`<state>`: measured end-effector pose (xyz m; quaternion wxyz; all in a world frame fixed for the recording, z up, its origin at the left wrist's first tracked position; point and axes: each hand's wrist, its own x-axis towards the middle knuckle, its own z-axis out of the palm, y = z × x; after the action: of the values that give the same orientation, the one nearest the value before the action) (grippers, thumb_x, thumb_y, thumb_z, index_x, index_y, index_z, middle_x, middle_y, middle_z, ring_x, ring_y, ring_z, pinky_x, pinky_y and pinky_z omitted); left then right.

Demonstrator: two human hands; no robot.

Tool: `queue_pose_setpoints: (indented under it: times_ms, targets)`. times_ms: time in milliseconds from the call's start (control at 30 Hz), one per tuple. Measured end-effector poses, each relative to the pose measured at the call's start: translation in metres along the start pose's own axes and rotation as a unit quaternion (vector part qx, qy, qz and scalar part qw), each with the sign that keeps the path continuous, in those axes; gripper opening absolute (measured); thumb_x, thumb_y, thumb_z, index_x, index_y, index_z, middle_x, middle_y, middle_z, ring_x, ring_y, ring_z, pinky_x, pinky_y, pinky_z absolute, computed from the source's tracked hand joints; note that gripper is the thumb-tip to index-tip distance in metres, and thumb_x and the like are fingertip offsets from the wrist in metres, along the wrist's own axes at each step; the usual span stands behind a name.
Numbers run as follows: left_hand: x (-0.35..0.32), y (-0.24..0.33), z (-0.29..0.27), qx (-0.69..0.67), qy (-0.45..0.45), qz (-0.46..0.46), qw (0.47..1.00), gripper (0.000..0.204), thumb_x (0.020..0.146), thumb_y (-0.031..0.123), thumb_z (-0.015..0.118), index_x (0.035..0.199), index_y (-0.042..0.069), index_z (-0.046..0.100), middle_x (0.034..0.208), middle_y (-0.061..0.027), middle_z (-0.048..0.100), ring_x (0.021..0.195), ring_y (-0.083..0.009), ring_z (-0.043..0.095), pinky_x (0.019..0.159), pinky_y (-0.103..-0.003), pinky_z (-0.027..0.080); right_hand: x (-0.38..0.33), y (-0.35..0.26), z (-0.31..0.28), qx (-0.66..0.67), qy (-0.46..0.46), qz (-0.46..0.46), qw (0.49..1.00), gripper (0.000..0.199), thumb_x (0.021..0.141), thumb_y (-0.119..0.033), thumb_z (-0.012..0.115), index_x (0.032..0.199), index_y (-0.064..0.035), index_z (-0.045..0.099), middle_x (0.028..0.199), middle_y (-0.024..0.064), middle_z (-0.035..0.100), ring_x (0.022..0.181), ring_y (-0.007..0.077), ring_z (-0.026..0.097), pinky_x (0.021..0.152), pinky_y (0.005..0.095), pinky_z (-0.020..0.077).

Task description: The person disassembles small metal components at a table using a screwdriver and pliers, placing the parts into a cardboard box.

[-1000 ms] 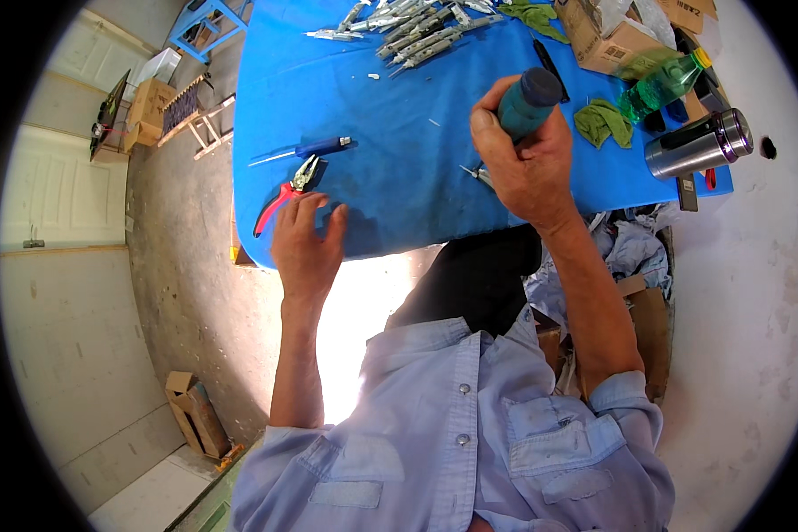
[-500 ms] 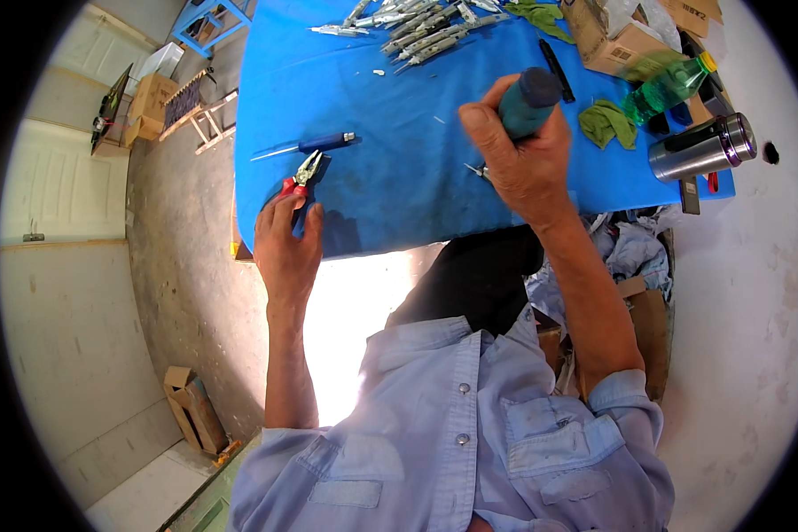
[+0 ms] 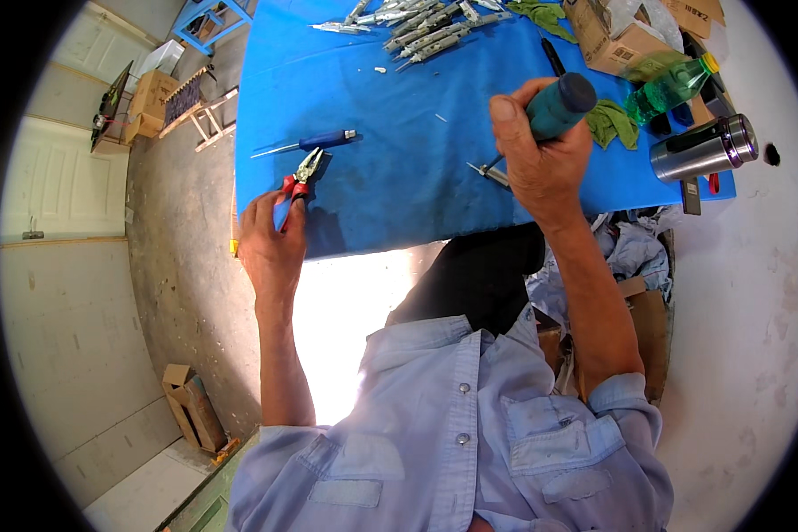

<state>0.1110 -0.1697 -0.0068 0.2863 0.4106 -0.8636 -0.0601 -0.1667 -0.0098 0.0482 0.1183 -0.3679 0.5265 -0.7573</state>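
In my right hand [image 3: 548, 164] is a screwdriver with a dark teal handle [image 3: 560, 106], fingers wrapped around it. The handle leans up to the right, and the thin shaft slants down beside a small metal part [image 3: 495, 176] on the blue cloth. My hand hides some of that part; whether the tip touches it I cannot tell. At the table's near left edge, my left hand [image 3: 273, 244] is closed on the red handles of a pair of pliers [image 3: 301, 177]. The plier jaws point away, slightly apart. Just beyond lies a blue-handled screwdriver [image 3: 326, 140].
Several metal assemblies [image 3: 426, 35] are piled at the far side of the blue-covered table [image 3: 377, 191]. To the right are a green cloth [image 3: 614, 124], a green bottle [image 3: 669, 91], a steel flask [image 3: 700, 149], a black pen-like object [image 3: 552, 58] and a cardboard box [image 3: 625, 51].
My right hand has shifted right with the teal-handled screwdriver, exposing more of its shaft and the small metal part. My left hand has slid slightly left and back, showing more of the red handles.
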Motion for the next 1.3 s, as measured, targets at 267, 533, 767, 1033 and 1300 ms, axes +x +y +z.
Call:
queue_pose_setpoints:
  times_ms: [267, 533, 767, 1033, 1300]
  targets:
    - [-0.002, -0.018, -0.01, 0.049, -0.011, -0.019, 0.999, 0.028, 0.091, 0.023, 0.077, 0.111, 0.004, 0.072, 0.111, -0.0143, 0.072, 0.106, -0.0341, 0.068, 0.089, -0.043, 0.054, 0.0, 0.008, -0.004, -0.023, 0.022, -0.042, 0.999, 0.018, 0.097, -0.012, 0.074, 0.099, -0.0054, 0.058, 0.074, 0.0002, 0.059, 0.06, 0.0061, 0.055, 0.052, 0.0239, 0.0445]
    - [-0.006, -0.023, -0.008, 0.058, -0.041, -0.052, 0.996, 0.031, 0.092, 0.025, 0.078, 0.114, 0.004, 0.072, 0.112, -0.0161, 0.073, 0.105, -0.0342, 0.068, 0.089, -0.044, 0.054, 0.007, 0.016, -0.015, -0.017, 0.016, -0.052, 0.998, 0.02, 0.097, -0.014, 0.074, 0.101, -0.006, 0.056, 0.073, 0.001, 0.059, 0.058, 0.0074, 0.055, 0.051, 0.024, 0.0436]
    - [-0.007, -0.025, -0.006, 0.061, -0.042, -0.052, 0.996, 0.028, 0.092, 0.025, 0.076, 0.111, 0.005, 0.071, 0.111, -0.0134, 0.072, 0.106, -0.0328, 0.067, 0.093, -0.046, 0.053, 0.007, 0.014, -0.01, -0.014, 0.023, -0.056, 0.998, 0.022, 0.097, -0.015, 0.075, 0.102, -0.0063, 0.056, 0.074, 0.0017, 0.06, 0.059, 0.0071, 0.055, 0.051, 0.0236, 0.0449]
    - [-0.006, -0.026, -0.006, 0.055, -0.049, -0.063, 0.995, 0.03, 0.093, 0.025, 0.077, 0.113, 0.003, 0.073, 0.113, -0.0168, 0.073, 0.101, -0.0316, 0.07, 0.086, -0.041, 0.056, 0.009, 0.013, -0.009, -0.001, 0.021, -0.059, 0.998, 0.021, 0.096, -0.014, 0.076, 0.1, -0.0063, 0.057, 0.075, 0.0015, 0.061, 0.06, 0.0069, 0.056, 0.052, 0.0232, 0.0451]
    - [-0.006, -0.027, -0.005, 0.055, -0.048, -0.048, 0.996, 0.03, 0.093, 0.025, 0.077, 0.113, 0.003, 0.073, 0.114, -0.017, 0.072, 0.102, -0.0318, 0.07, 0.085, -0.041, 0.056, 0.008, 0.009, -0.005, -0.027, 0.012, -0.06, 0.998, 0.018, 0.096, -0.013, 0.075, 0.1, -0.0058, 0.06, 0.073, 0.0001, 0.061, 0.058, 0.0055, 0.056, 0.051, 0.0223, 0.0447]
